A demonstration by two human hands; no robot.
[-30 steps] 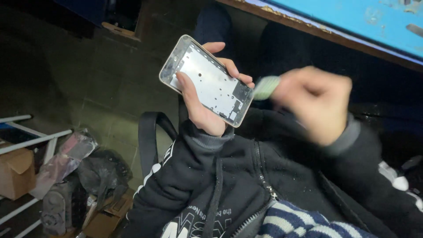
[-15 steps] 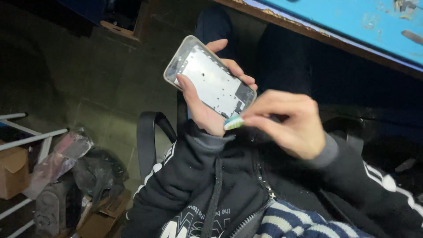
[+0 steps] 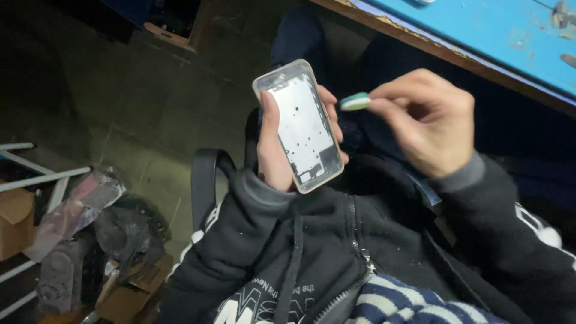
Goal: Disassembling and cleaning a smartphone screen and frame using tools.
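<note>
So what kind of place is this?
Probably a small repair workshop. The left hand holds a bare phone frame, the right hand pinches a small green tool, a scuffed blue workbench sits alongside, and cardboard boxes clutter the tiled floor.

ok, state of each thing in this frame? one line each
left hand: gripping the phone frame, fingers wrapped round its edges
phone frame: bare housing, inner side up, held tilted above the lap
right hand: pinching the green tool, apart from the frame
green tool: tip beside the frame's right edge, contact unclear
jacket zipper: partly open
blue table: paint chipped along the edge
</note>
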